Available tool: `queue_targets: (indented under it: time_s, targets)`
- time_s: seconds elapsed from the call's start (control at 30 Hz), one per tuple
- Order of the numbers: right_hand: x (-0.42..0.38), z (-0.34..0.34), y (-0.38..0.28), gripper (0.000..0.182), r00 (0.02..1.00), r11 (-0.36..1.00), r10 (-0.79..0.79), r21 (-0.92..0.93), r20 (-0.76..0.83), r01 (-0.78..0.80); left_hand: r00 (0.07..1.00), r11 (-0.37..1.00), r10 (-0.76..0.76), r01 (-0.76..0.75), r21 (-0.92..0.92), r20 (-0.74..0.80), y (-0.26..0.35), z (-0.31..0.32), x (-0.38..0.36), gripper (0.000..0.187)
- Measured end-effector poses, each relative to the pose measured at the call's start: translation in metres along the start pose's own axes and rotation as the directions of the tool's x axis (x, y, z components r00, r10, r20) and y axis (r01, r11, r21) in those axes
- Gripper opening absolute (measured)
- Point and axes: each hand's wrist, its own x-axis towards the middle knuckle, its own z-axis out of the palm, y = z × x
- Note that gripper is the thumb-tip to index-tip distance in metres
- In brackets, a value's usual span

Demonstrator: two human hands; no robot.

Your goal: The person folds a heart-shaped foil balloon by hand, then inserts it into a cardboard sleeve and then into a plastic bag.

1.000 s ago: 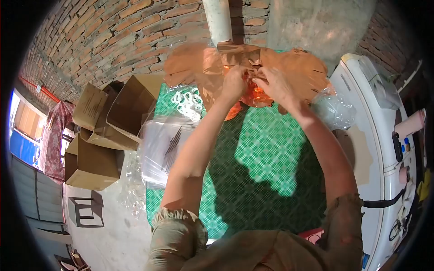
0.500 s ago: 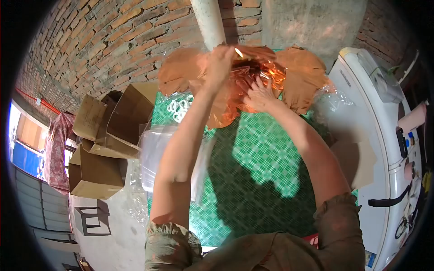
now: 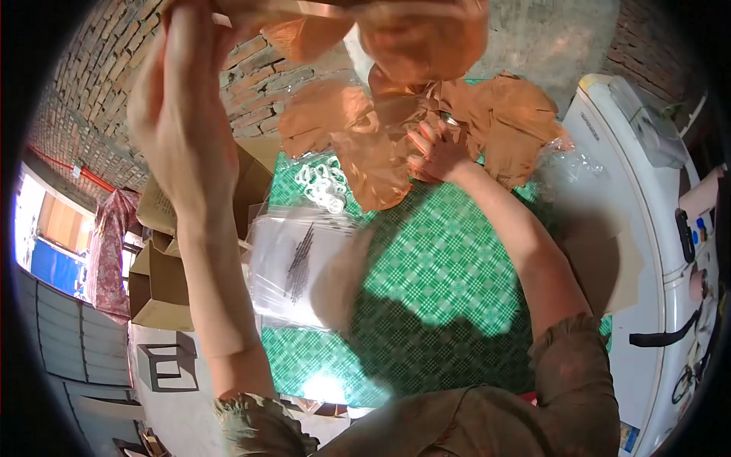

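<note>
Left hand (image 3: 186, 23): I'm lifting it high near the camera, gripping a copper foil piece (image 3: 396, 34); its fingers are cut off by the frame, so I cannot tell their pose.
Right hand (image 3: 438, 152): I'm pressing it, fingers spread, onto the foil pile (image 3: 502, 122).
Bench (image 3: 442, 266): green checked cloth is lying under my arms.
Clear bags (image 3: 293, 263): they're sitting below my left hand.
White rings (image 3: 324, 183): they're lying just left of my right hand.

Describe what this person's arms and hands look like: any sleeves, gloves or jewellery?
Both hands are bare, with no gloves; the right hand shows no rings that I can make out. The forearms are uncovered. Short khaki-olive sleeves with gathered, ruffled cuffs end near each elbow: left sleeve, right sleeve. No watch or bracelet shows.
</note>
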Motion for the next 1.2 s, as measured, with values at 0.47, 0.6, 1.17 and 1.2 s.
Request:
queue_targets:
  time_s: [0.47, 0.6, 1.17, 1.2]
  targets:
    - [-0.010, 0.010, 0.017, 0.025, 0.993, 0.942, 0.092, 0.317, 0.076, -0.112, 0.589, 0.840, -0.542, 0.352, 0.414, 0.599, 0.149, -0.032, -0.297, 0.031]
    - [-0.079, -0.115, -0.021, 0.027, 0.971, 0.927, 0.205, 0.294, 0.125, -0.233, 0.578, 0.803, -0.577, 0.271, 0.531, 0.577, 0.184, -0.036, -0.342, 0.040]
    - [-0.322, -0.170, -0.140, 0.083, 0.966, 0.984, 0.132, 0.090, 0.221, -0.155, 0.507, 0.687, -0.612, -0.040, 0.725, 0.607, 0.161, -0.027, -0.397, 0.084]
    - [-0.324, -0.172, -0.139, 0.084, 0.965, 0.982, 0.144, 0.088, 0.220, -0.167, 0.504, 0.683, -0.606, -0.067, 0.727, 0.615, 0.160, -0.027, -0.398, 0.083]
